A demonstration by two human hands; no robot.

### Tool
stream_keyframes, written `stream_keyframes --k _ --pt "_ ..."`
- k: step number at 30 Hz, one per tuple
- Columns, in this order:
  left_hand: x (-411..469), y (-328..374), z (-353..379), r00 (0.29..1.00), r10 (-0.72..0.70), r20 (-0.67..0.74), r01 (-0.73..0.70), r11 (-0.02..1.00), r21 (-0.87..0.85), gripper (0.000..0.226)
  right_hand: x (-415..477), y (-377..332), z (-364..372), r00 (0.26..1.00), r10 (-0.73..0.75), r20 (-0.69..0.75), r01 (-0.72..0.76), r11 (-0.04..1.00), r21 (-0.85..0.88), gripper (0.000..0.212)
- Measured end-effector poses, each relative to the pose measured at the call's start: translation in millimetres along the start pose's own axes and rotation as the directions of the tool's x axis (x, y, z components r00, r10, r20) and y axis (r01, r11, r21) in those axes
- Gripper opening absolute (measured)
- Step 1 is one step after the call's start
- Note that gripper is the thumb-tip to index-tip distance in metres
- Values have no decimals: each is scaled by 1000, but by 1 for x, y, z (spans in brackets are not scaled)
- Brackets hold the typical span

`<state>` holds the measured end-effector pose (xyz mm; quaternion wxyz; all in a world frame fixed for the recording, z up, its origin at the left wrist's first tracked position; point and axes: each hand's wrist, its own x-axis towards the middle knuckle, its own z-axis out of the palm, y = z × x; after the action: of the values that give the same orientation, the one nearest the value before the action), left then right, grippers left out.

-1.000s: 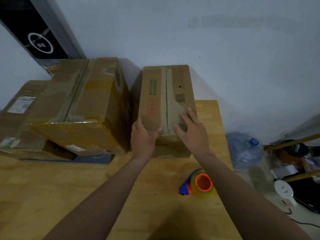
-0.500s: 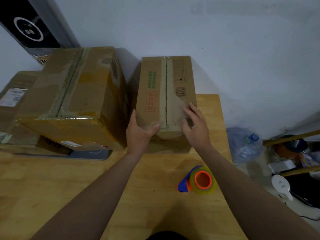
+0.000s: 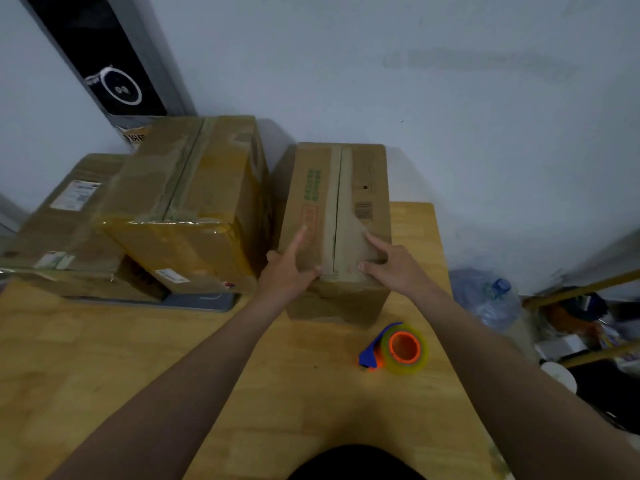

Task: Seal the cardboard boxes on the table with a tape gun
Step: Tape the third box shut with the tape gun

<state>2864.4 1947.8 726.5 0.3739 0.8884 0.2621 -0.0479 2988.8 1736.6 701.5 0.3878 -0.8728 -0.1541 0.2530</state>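
Head view, left grip [image 3: 287, 271] and right grip [image 3: 391, 268] spread flat on small cardboard box [image 3: 346, 188], tape gun [image 3: 398, 348] nearby on counter [image 3: 104, 358]

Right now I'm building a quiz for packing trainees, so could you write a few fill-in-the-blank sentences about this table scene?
The left hand and the right hand both rest on the ____ face of the narrow box.
The tape gun lies on the table, held by ____ hand.
Its tape roll has an ____ core.
It lies nearer the ____ hand.
Missing words: top, neither, orange, right.
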Motion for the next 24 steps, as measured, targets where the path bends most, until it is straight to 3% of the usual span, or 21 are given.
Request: stream_keyframes --k 3,7,11,13,18,24 --pt "-27 -4 0 998 -19 64 5 976 220 59 -21 3 11 997 32 66 -28 998 -57 81" --pt "-67 -11 -2 994 -32 107 -4 947 320 47 -55 5 28 995 20 97 -16 999 -45 86" --pt "-83 -14 0 968 162 190 -240 820 519 53 -77 1 48 993 17 113 -12 999 -44 87" --pt "-86 -14 0 959 153 238 -263 794 548 56 -85 -1 54 995 11 97 -4 997 -73 81" --pt "-100 -20 -3 968 144 207 -236 805 544 48 -105 -4 59 998 17 62 -11 996 -88 74" --pt "-116 -23 -11 968 146 205 -235 816 528 43 -116 3 65 998 23 58 -21 999 -32 95"
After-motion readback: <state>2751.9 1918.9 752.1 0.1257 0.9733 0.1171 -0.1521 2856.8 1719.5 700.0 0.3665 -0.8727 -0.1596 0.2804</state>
